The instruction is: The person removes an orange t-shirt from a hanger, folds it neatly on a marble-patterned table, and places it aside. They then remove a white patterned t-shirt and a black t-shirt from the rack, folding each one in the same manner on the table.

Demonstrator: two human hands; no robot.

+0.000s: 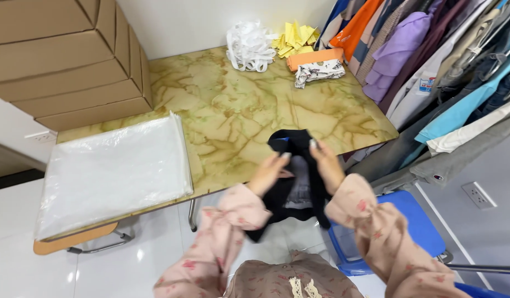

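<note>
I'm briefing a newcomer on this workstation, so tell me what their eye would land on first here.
First, the black garment held up over the near edge of the marble-patterned table, gripped by the left hand and the right hand. Next, the stack of clear plastic bags on the table's left end. Then the crowded rack of hanging clothes along the right.
</note>
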